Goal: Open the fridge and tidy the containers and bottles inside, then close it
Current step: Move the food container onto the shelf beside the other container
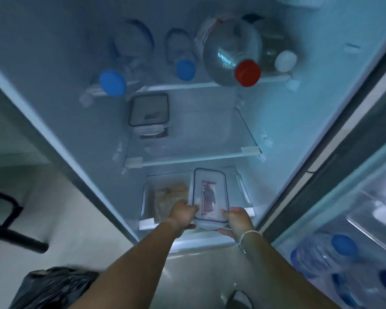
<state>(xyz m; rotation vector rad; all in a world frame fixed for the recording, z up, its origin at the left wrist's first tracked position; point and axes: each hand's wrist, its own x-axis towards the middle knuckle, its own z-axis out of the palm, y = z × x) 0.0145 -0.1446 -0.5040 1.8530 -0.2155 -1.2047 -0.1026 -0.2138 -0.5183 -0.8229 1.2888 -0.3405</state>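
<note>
You have the clear lidded container (pixel 210 195) gripped at its near end, one hand on each long side, so it stays level over the bottom drawer (pixel 243 188) at about 6 o'clock in the fridge. Your left hand (pixel 184 216) is curled shut on its left edge, thumb on the lid; your right hand (pixel 237 220) clamps the right edge the same way. The two-handed hold likely keeps the contents from sliding. At 9 o'clock from it, in the same drawer, lies a brown bag (pixel 172 196), just beside the container. At 12 o'clock, the middle shelf (pixel 198 160) carries one other lidded container (pixel 149 112) toward its left. Farther up, the top shelf holds bottles lying caps toward you, a red-capped bottle (pixel 234 56) among blue-capped ones (pixel 184 63). At 3 o'clock, the open door (pixel 343 219) holds more bottles.
</note>
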